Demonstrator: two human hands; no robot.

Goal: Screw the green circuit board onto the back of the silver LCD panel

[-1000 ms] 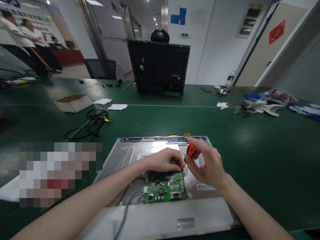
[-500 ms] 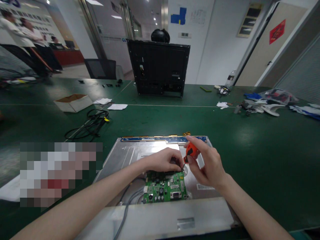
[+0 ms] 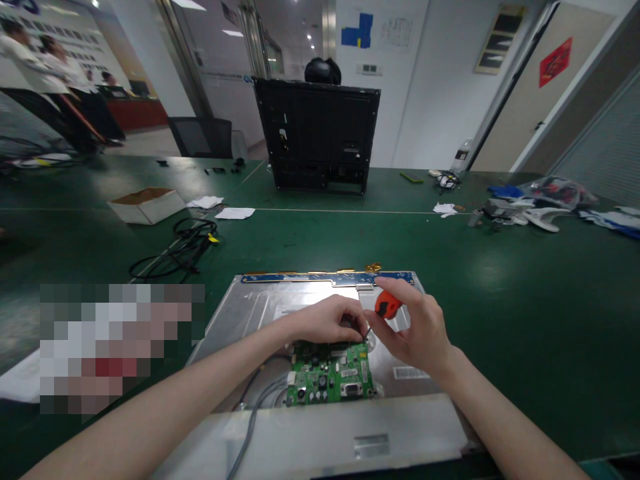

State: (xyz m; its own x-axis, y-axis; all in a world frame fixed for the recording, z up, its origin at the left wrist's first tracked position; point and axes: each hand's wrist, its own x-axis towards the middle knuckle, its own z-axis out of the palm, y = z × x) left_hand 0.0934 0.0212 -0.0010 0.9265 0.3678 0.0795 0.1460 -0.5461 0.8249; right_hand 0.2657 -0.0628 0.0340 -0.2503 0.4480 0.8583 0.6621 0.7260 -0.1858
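Note:
My right hand (image 3: 417,327) grips a screwdriver (image 3: 387,305) with an orange and black handle. The tool is tilted, and its thin shaft runs down to the upper right corner of a green circuit board (image 3: 330,377). At that same corner, the thumb and fingers of my left hand (image 3: 340,320) close together beside the screwdriver's tip; what they pinch is hidden. Beneath the board lies a silver metal panel (image 3: 240,303), with a narrow blue board (image 3: 295,279) along its far edge. Grey cables (image 3: 255,413) run to the green board's left side.
A black monitor housing (image 3: 320,133) stands upright across the green table (image 3: 500,300). To the left are a coiled black cable (image 3: 183,247), a white box (image 3: 147,205) and papers (image 3: 235,213). Gloves and assorted parts (image 3: 510,210) lie at the far right.
My right hand's fingers have shifted around the screwdriver handle, which now sits slightly farther right and more tilted. My left hand has stayed in place at the board's corner.

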